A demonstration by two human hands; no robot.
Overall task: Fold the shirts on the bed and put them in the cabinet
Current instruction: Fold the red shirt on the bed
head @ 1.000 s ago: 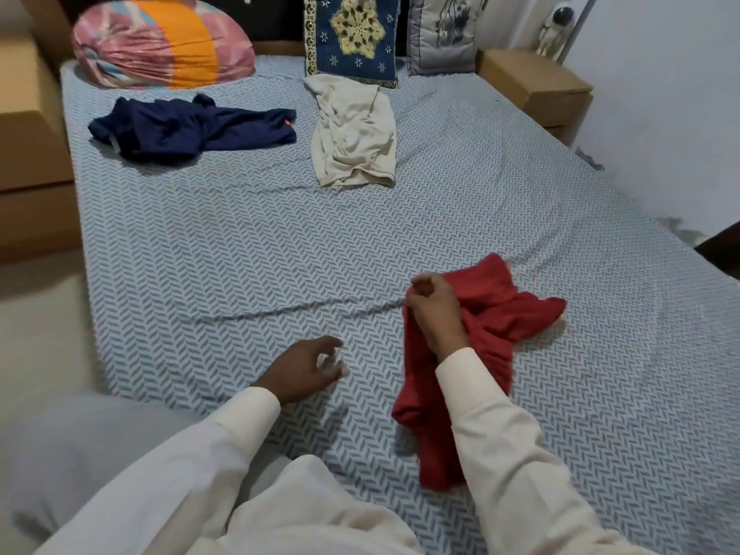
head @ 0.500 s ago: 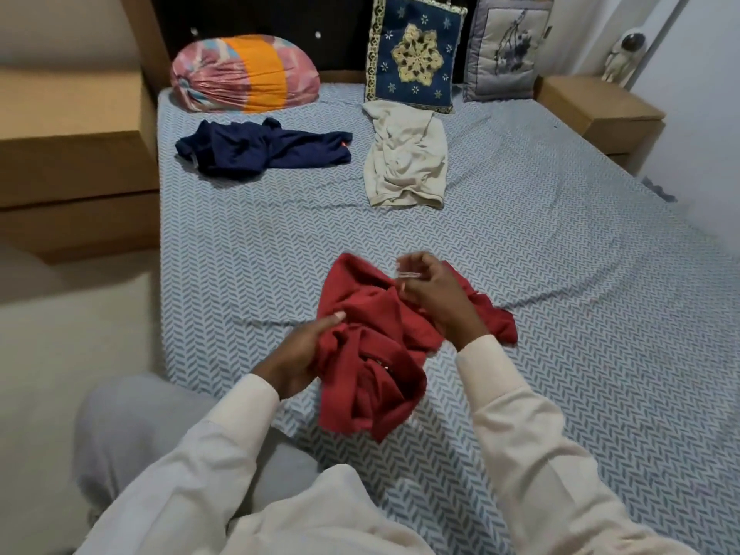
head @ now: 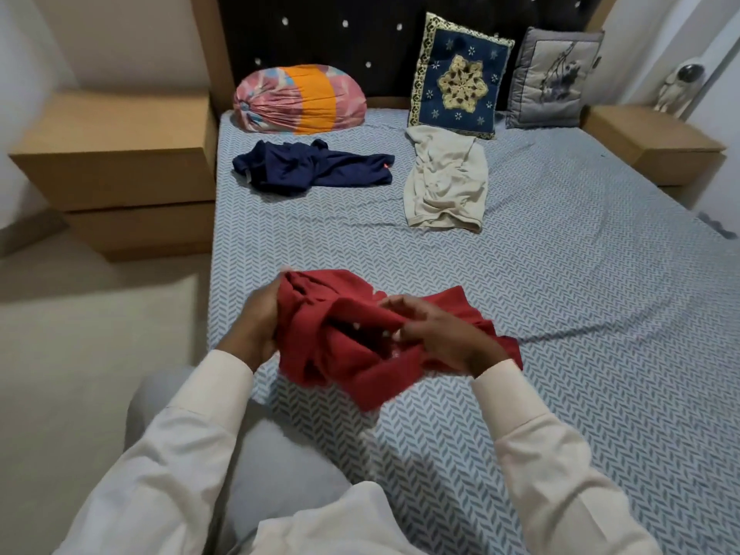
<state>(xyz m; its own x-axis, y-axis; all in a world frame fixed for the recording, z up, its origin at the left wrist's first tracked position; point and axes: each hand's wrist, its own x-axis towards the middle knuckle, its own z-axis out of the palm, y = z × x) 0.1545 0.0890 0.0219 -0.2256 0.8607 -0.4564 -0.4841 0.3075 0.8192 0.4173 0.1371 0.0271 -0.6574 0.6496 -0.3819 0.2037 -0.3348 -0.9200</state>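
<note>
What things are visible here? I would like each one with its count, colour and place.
bed: 1, blue-grey zigzag sheet, centre
red shirt: 1, red, bunched, held over the near part
navy shirt: 1, dark blue, crumpled, far left
cream shirt: 1, cream, crumpled, far centre
pillow: 1, pink and orange, by the headboard
blue cushion: 1, blue and gold, behind the cream shirt
grey cushion: 1, grey, beside it
bedside units: 2, light brown, one each side
figurine: 1, white, on the right unit
left hand: 1, grips the red shirt
right hand: 1, holds the red shirt
</note>
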